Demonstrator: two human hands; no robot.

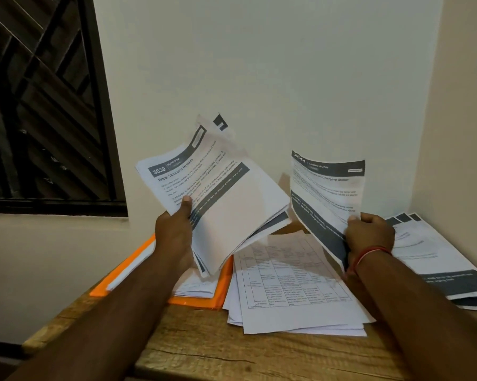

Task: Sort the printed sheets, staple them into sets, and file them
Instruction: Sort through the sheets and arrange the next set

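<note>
Sorting goes on mid-frame: your left hand [174, 237] clamps the thick white printed stack [218, 199] thumb-on-top while your right hand [369, 235] pinches one peeled-off "Living Room" sheet [325, 193] (probably bound for the right-edge pile [430, 257]).

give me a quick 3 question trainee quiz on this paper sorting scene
1. True or false: the left hand holds a thick bundle of sheets above the table.
2. What room label heads the single sheet in the right hand?
A. Kitchen
B. Living room
C. Bathroom
3. Fill in: the folder lying under the left arm is coloured ____.

Key
1. True; its top page reads 3639, Bedroom.
2. B
3. Orange; it lies left of the table-grid sheets, while more banner-headed sheets sit far right.
</note>
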